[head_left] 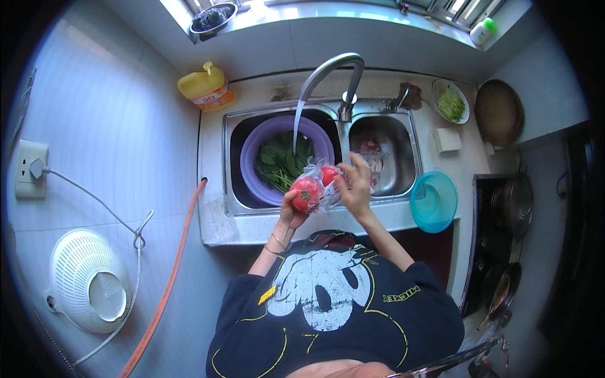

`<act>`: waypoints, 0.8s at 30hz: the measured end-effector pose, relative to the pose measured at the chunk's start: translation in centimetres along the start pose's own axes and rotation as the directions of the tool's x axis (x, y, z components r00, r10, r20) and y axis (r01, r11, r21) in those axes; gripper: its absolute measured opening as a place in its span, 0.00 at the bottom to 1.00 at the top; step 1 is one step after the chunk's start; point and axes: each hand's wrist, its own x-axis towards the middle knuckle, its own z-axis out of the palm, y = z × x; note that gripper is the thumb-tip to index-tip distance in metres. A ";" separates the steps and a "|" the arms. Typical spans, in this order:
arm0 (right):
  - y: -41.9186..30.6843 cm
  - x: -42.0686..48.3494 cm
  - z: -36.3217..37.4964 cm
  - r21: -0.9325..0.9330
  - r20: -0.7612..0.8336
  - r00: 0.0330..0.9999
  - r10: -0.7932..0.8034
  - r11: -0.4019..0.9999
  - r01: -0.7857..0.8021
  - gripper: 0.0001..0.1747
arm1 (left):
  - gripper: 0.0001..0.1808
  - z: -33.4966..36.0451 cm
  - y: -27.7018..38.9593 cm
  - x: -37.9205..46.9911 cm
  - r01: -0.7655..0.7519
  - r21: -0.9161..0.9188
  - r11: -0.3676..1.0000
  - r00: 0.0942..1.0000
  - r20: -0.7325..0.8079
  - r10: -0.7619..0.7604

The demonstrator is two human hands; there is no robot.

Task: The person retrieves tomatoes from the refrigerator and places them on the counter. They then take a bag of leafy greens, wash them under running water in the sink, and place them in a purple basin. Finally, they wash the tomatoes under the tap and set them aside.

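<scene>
My left hand (292,211) grips a red tomato (305,194) from below and to its left, in front of the sink. Thin clear plastic film (328,201) clings around this tomato and a second red tomato (329,175) beside it. Close to the film's right side is my right hand (358,189), fingers spread; whether its thumb touches the film is unclear. Beyond the tomatoes, a purple basin (249,163) sits in the left sink bowl. Leafy greens (279,158) lie in it, under water running from the faucet (331,64).
Packaged reddish food (371,145) lies in the right sink bowl (401,163). A teal plastic bowl (434,201) stands at the counter's right edge. Behind it are a white block (447,140) and a bowl of green shreds (451,105). A yellow jug (208,87) stands back left.
</scene>
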 end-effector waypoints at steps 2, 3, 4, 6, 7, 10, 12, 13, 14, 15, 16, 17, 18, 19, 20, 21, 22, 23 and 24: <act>4.0 -1.4 0.7 0.265 0.222 0.856 0.466 0.817 -0.513 0.20 | 0.38 -0.2 -1.3 1.6 -0.003 -0.029 1.000 1.000 -0.006 0.003; 5.2 -2.0 1.1 0.446 0.546 0.613 0.571 0.422 -0.789 0.23 | 0.38 -0.7 -1.9 2.1 0.001 -0.042 0.999 1.000 -0.018 -0.002; 6.3 -2.4 1.5 0.411 0.829 0.340 0.445 -0.072 -0.909 0.26 | 0.39 -0.9 -2.1 2.8 0.000 -0.031 1.000 0.999 -0.040 -0.001; 7.2 -3.6 3.1 0.511 0.827 0.390 0.404 -0.253 -0.821 0.30 | 0.40 -1.2 -2.0 3.2 0.040 -0.041 0.998 0.999 0.008 -0.040; 7.5 -4.0 3.7 0.549 0.822 0.417 0.388 -0.344 -0.762 0.32 | 0.41 -1.2 -1.8 3.3 0.062 -0.045 0.997 0.998 0.031 -0.060; 7.0 -3.7 4.3 0.519 0.826 0.443 0.350 -0.164 -0.839 0.33 | 0.43 -1.4 -1.3 3.1 0.039 -0.103 0.994 0.998 0.054 -0.034; 6.2 -3.1 4.0 0.508 0.826 0.432 0.362 -0.146 -0.849 0.33 | 0.44 -1.7 -1.1 3.0 -0.008 -0.098 0.995 0.999 0.034 0.012; 5.9 -2.9 3.8 0.530 0.827 0.415 0.379 -0.279 -0.801 0.34 | 0.43 -1.9 -0.9 2.7 -0.050 -0.101 0.994 0.999 0.011 0.051; 5.4 -2.8 3.6 0.543 0.830 0.396 0.392 -0.406 -0.735 0.34 | 0.43 -2.2 -0.6 2.0 -0.092 -0.102 0.990 0.996 -0.012 0.091; 5.2 -2.4 3.3 0.549 0.833 0.377 0.404 -0.518 -0.656 0.35 | 0.43 -2.5 -0.3 1.5 -0.135 -0.106 0.985 0.991 -0.032 0.133; 4.8 -1.6 3.1 0.575 0.818 0.402 0.411 -0.582 -0.575 0.35 | 0.42 -3.4 0.1 0.6 -0.160 -0.147 0.976 0.987 -0.043 0.155; 5.2 -1.4 3.2 0.542 0.838 0.400 0.372 -0.649 -0.533 0.34 | 0.42 -4.4 0.5 -0.1 -0.168 -0.168 0.971 0.985 -0.005 0.170; 5.6 -1.3 3.2 0.503 0.856 0.397 0.331 -0.712 -0.490 0.34 | 0.42 -5.4 0.9 -0.9 -0.177 -0.190 0.966 0.982 0.030 0.185; 6.0 -1.3 3.2 0.461 0.869 0.398 0.292 -0.771 -0.440 0.33 | 0.42 -5.5 1.3 -1.7 -0.185 -0.206 0.961 0.979 0.045 0.198; 6.3 -1.3 3.5 0.470 0.861 0.419 0.288 -0.767 -0.437 0.34 | 0.42 -5.5 1.6 -2.5 -0.227 -0.144 0.963 0.974 -0.041 0.223; 6.4 -1.2 3.6 0.452 0.870 0.411 0.273 -0.775 -0.441 0.36 | 0.42 -5.4 1.9 -3.1 -0.265 -0.081 0.961 0.960 -0.121 0.254; 6.5 -1.2 3.6 0.435 0.878 0.403 0.258 -0.783 -0.445 0.37 | 0.42 -5.2 2.3 -3.7 -0.266 -0.069 0.961 0.957 -0.140 0.255; 6.5 -1.2 3.7 0.417 0.886 0.395 0.243 -0.790 -0.449 0.38 | 0.41 -5.2 2.6 -4.1 -0.298 -0.066 0.952 0.942 -0.181 0.282; 6.5 -1.2 3.8 0.436 0.880 0.400 0.255 -0.766 -0.472 0.39 | 0.41 -5.0 2.8 -4.5 -0.311 -0.055 0.949 0.938 -0.179 0.297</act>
